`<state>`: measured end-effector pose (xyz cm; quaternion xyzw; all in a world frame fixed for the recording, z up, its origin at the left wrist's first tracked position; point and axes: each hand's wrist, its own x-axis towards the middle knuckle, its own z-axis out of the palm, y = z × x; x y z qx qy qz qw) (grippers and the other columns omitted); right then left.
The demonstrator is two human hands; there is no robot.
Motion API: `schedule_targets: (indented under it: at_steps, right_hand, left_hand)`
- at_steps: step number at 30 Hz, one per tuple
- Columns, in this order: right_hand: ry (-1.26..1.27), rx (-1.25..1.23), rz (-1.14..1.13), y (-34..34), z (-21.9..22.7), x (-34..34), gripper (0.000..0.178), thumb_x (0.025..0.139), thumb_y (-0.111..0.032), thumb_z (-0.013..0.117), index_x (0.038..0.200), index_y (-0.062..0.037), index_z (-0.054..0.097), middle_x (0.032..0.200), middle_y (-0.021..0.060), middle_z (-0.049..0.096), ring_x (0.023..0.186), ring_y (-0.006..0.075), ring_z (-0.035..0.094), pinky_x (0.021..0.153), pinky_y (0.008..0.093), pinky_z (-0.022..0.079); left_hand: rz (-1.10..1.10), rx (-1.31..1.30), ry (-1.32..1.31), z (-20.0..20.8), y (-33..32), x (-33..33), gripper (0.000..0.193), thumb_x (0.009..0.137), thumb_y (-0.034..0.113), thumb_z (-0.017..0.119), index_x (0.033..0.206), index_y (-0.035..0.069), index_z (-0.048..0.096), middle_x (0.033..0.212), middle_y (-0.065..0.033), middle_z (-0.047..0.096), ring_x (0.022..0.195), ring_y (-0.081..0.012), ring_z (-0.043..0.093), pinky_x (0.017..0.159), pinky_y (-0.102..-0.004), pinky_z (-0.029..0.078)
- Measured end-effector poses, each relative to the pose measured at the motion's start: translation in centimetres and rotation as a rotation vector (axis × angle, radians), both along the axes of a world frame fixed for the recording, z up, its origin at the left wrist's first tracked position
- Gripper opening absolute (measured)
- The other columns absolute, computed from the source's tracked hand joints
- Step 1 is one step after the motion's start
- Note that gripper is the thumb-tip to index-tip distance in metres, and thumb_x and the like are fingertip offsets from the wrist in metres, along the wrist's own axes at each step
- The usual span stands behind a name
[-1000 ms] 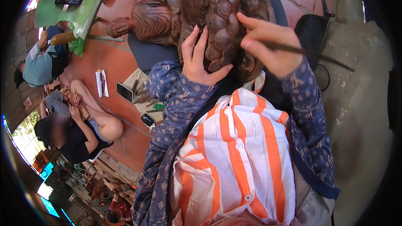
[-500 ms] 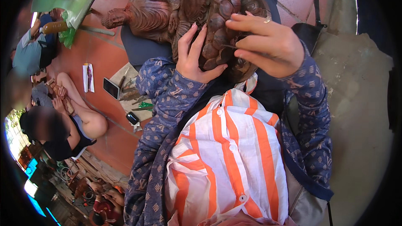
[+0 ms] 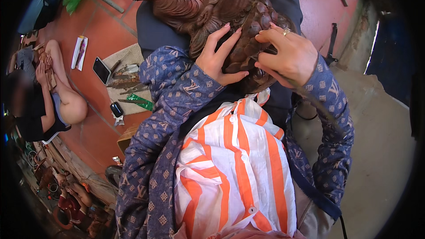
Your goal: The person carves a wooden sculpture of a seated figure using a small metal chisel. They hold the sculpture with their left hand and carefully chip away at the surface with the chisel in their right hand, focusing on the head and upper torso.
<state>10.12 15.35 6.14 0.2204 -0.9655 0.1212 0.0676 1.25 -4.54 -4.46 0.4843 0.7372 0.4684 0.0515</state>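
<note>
A dark brown carved wooden statue (image 3: 183, 2) of a seated, robed figure lies on its side across my lap, its head to the left. Its base of rounded, overlapping petals (image 3: 254, 31) is under my hands. My left hand (image 3: 217, 62) grips this base, fingers and thumb spread across the wood. Over the base's right part, my right hand (image 3: 290, 55), with a ring on one finger, is closed with curled fingers. A thin stick-like tool (image 3: 321, 108), blurred, slants out from below that hand; its tip is hidden.
On the tiled floor at left, a mat (image 3: 126, 57) bears several thin carving tools, a phone (image 3: 102, 70) and a small black case (image 3: 116, 109). An opened paper packet (image 3: 79, 53) lies beyond. A co-worker (image 3: 40, 93) sits far left. A grey surface (image 3: 363, 137) lies right.
The view has shifted, so the floor items sit differently. My right hand's fingers are more curled; the tool's thin tip, seen earlier at the base, is now hidden. My left hand keeps its hold.
</note>
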Motion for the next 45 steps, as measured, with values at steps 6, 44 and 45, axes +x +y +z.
schedule_targets:
  at_steps: [6,44,45]
  right_hand:
    - [0.077,-0.244,0.048,1.9,-1.1,-1.0,0.014,0.08,-0.017,0.072,0.076,-0.0062,0.064,0.096,0.0087,0.066,0.08,0.0281,0.066,0.066,0.0349,0.054]
    - [-0.126,-0.365,-0.001,1.7,0.2,-1.7,0.013,0.08,-0.013,0.07,0.079,-0.001,0.066,0.089,0.013,0.065,0.078,0.032,0.065,0.068,0.039,0.052]
    - [-0.155,-0.404,0.017,2.2,0.1,-2.0,0.013,0.08,-0.013,0.07,0.078,-0.0014,0.066,0.09,0.0128,0.065,0.079,0.0316,0.065,0.068,0.0387,0.052]
  left_hand:
    - [0.004,0.016,-0.011,0.1,0.0,0.0,0.091,0.061,0.021,0.088,0.141,0.005,0.046,0.141,-0.0211,0.039,0.129,-0.035,0.044,0.106,-0.041,0.039]
    - [-0.247,0.742,0.312,22.9,-11.7,-3.2,0.03,0.085,0.034,0.068,0.099,0.008,0.061,0.102,-0.0088,0.054,0.097,-0.023,0.047,0.082,-0.0343,0.034]
    - [-0.241,0.755,0.326,23.0,-11.9,-3.4,0.029,0.085,0.034,0.068,0.098,0.009,0.062,0.101,-0.0083,0.054,0.096,-0.0226,0.047,0.081,-0.034,0.033]
